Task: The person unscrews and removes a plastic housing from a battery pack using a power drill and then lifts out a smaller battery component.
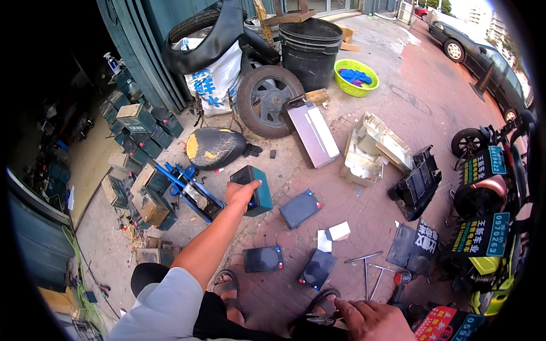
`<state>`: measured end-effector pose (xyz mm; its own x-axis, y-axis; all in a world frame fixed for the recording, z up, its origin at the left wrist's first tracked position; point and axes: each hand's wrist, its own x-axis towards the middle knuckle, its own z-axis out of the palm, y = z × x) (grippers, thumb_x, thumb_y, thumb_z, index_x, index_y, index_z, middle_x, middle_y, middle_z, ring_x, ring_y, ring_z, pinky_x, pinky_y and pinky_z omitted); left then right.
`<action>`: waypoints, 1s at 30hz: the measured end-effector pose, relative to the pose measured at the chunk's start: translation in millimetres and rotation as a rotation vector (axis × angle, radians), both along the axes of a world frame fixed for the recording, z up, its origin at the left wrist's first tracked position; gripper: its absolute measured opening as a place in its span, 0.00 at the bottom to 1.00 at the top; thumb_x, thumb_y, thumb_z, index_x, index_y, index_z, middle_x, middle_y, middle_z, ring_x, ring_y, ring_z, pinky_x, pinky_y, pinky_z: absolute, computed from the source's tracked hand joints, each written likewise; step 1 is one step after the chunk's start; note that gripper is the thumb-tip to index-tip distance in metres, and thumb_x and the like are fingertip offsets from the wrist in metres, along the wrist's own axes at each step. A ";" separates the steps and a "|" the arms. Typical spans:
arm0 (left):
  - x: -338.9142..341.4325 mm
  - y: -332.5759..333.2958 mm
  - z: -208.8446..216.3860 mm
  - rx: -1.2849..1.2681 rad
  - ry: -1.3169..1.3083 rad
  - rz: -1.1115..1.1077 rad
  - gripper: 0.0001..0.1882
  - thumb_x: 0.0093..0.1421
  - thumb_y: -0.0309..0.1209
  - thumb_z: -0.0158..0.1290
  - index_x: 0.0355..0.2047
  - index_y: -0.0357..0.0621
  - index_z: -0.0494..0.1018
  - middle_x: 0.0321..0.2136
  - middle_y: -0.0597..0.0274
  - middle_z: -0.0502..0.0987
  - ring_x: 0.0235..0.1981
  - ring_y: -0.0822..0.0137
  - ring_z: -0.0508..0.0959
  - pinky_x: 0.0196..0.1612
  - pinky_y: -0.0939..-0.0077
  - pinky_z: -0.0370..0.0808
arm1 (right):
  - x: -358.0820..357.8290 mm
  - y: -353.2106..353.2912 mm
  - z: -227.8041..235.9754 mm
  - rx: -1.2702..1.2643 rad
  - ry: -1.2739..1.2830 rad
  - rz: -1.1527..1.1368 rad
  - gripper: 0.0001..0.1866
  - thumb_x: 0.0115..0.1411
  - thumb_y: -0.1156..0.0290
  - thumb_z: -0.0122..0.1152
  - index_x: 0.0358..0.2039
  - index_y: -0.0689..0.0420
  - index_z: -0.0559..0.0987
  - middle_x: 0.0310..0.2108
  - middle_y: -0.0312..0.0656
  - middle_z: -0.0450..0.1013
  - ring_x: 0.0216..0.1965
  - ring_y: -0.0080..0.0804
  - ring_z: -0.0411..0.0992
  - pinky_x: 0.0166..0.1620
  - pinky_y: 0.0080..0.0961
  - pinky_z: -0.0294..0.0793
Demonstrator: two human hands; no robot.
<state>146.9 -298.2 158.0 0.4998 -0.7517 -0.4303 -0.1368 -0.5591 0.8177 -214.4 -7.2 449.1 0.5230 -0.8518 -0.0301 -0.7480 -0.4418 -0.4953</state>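
My left hand (241,193) reaches forward with its fingers wrapped over a dark battery with a teal side (262,200). Whether that battery touches the ground I cannot tell. Low in the view, my right hand (372,321) is closed round the handles of metal pliers (323,318), mostly hidden by the fingers. Three dark batteries lie on the paving before my feet: one (300,209) right of my left hand, another (263,259) nearer me, and a third (318,269) by my right foot. White paper pieces (339,231) lie among them.
T-handle wrenches (365,267) and a red-and-black power tool (401,279) lie at right, near parked scooters (483,227). Used batteries (136,119) crowd the left beside a blue metal frame (190,190). Ahead are a torn seat (215,149), wheel (269,102) and plastic housings (369,149).
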 end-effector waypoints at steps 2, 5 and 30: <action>-4.5 -28.8 3.7 0.105 -0.066 0.090 0.51 0.43 0.48 0.78 0.58 0.23 0.70 0.49 0.39 0.84 0.49 0.54 0.86 0.52 0.64 0.82 | -4.6 -11.1 0.1 0.067 0.011 -0.003 0.27 0.61 0.79 0.59 0.62 0.66 0.75 0.42 0.51 0.79 0.42 0.49 0.80 0.42 0.42 0.81; -18.0 -67.5 -1.4 0.267 -0.160 0.189 0.55 0.44 0.51 0.76 0.62 0.23 0.67 0.53 0.39 0.83 0.54 0.54 0.85 0.57 0.66 0.80 | -11.2 -21.2 -2.1 0.123 0.014 -0.042 0.28 0.59 0.79 0.59 0.62 0.65 0.75 0.43 0.51 0.79 0.42 0.48 0.80 0.43 0.42 0.81; -49.0 178.9 -85.6 0.243 -0.850 -1.329 0.64 0.41 0.57 0.77 0.67 0.27 0.58 0.61 0.36 0.70 0.66 0.39 0.71 0.68 0.45 0.68 | 6.0 -49.4 -14.3 0.224 -0.092 0.133 0.24 0.61 0.76 0.56 0.58 0.67 0.76 0.41 0.52 0.79 0.40 0.49 0.79 0.44 0.41 0.80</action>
